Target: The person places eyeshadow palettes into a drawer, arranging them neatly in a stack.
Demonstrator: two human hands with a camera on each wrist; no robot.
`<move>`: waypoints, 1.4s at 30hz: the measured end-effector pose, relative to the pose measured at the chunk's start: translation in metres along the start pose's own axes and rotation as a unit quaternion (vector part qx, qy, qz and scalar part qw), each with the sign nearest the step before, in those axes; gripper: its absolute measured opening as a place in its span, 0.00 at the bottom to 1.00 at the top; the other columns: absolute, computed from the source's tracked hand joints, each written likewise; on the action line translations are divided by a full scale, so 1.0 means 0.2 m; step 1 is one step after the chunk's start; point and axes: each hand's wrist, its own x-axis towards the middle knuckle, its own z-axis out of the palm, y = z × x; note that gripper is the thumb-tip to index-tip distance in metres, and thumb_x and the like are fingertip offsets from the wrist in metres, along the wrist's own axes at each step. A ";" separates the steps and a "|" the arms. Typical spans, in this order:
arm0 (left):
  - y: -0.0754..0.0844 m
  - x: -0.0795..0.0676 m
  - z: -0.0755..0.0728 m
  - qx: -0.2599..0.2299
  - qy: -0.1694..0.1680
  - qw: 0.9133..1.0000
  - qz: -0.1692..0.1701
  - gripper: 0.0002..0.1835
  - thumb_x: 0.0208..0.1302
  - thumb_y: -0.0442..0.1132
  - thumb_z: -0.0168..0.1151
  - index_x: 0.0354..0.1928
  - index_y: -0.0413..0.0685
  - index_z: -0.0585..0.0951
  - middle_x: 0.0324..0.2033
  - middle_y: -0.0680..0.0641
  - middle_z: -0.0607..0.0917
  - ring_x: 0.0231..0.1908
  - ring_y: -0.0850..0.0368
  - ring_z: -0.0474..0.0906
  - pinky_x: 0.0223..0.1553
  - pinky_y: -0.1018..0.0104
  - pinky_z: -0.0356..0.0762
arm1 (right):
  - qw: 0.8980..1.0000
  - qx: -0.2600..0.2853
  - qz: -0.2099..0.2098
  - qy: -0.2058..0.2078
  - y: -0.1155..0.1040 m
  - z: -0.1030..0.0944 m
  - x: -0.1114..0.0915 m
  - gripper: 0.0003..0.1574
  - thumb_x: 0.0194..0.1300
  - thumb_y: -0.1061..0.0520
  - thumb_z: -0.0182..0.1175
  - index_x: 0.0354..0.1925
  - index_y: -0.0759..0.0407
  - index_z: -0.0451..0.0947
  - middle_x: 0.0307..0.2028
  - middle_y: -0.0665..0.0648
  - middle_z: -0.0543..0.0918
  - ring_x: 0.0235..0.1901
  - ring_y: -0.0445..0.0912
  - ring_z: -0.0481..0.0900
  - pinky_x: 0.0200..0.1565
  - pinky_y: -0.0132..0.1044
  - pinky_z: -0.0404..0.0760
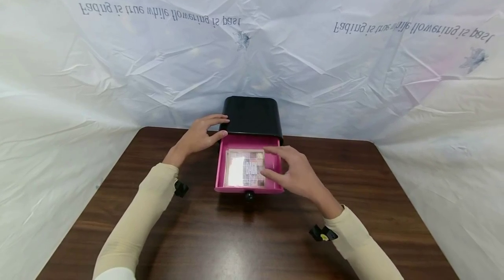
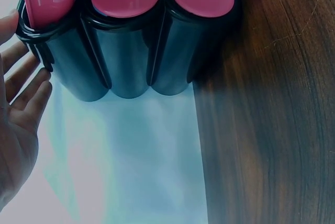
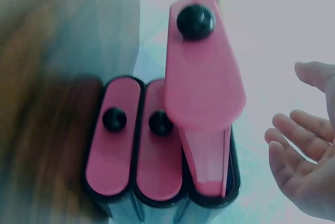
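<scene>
A black chest (image 1: 252,116) with pink drawers stands at the back of the table, its top drawer (image 1: 248,141) pulled out. In that drawer lies a flat, shiny clear-lidded palette (image 1: 252,174) with small squares and the letters "BACK". My left hand (image 1: 198,134) has its fingers spread at the chest's upper left edge; fingertips meet the black shell in the left wrist view. Over the drawer's right side hovers my right hand (image 1: 294,170), thumb and fingers apart, fingertips overlapping the palette's right edge in the head view. The right wrist view shows its fingers loosely bent, holding nothing.
Two lower drawers (image 3: 113,140) are pushed in, each with a round black knob. The open drawer's knob (image 1: 250,196) sticks out toward me. Dark wooden table (image 1: 220,245) lies beneath, and a white printed sheet (image 1: 252,65) hangs behind and at both sides.
</scene>
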 end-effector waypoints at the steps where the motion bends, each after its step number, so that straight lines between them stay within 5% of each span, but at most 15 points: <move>1: 0.00 0.00 0.00 -0.001 0.000 1.000 -0.001 0.28 0.73 0.56 0.62 0.68 0.51 0.78 0.69 0.48 0.75 0.70 0.48 0.69 0.70 0.44 0.66 | 1.000 0.022 0.004 0.015 -0.01 0.00 -0.03 0.37 0.59 0.42 0.76 0.64 0.52 0.80 0.54 0.53 0.84 0.43 0.51 0.81 0.41 0.41 0.86; 10: 0.01 0.00 0.00 0.002 -0.005 1.000 -0.004 0.28 0.73 0.55 0.61 0.69 0.50 0.77 0.70 0.46 0.74 0.70 0.46 0.70 0.70 0.43 0.66 | 0.988 0.128 0.039 0.074 -0.11 0.11 -0.24 0.21 0.56 0.48 0.79 0.47 0.52 0.87 0.35 0.47 0.88 0.29 0.42 0.81 0.30 0.36 0.83; 20: -0.01 0.01 0.00 -0.001 -0.001 1.000 -0.004 0.28 0.73 0.55 0.63 0.69 0.51 0.78 0.69 0.47 0.75 0.70 0.47 0.70 0.70 0.44 0.66 | 0.984 0.156 0.075 0.039 -0.14 0.26 -0.38 0.20 0.54 0.46 0.80 0.43 0.52 0.89 0.36 0.43 0.90 0.29 0.37 0.85 0.30 0.35 0.85; 27: -0.01 0.01 0.01 0.000 0.004 1.000 0.001 0.28 0.72 0.54 0.63 0.68 0.50 0.78 0.69 0.47 0.75 0.69 0.47 0.71 0.70 0.44 0.67 | 0.985 0.134 0.109 0.025 -0.09 0.35 -0.40 0.24 0.56 0.43 0.78 0.45 0.56 0.90 0.36 0.48 0.91 0.27 0.32 0.84 0.30 0.31 0.85; 34: -0.02 0.01 0.02 0.000 0.004 1.000 0.003 0.28 0.72 0.55 0.63 0.68 0.50 0.78 0.69 0.47 0.75 0.69 0.48 0.71 0.69 0.45 0.67 | 0.977 0.169 0.129 0.024 -0.07 0.43 -0.36 0.26 0.59 0.43 0.76 0.48 0.61 0.88 0.37 0.54 0.91 0.29 0.35 0.87 0.33 0.31 0.85; 42: -0.02 0.01 0.01 0.000 0.007 1.000 0.005 0.28 0.72 0.54 0.63 0.68 0.50 0.79 0.69 0.47 0.76 0.69 0.47 0.71 0.69 0.44 0.68 | 0.976 0.153 0.139 0.061 -0.08 0.48 -0.32 0.22 0.61 0.44 0.75 0.42 0.61 0.90 0.33 0.53 0.91 0.31 0.36 0.88 0.35 0.29 0.85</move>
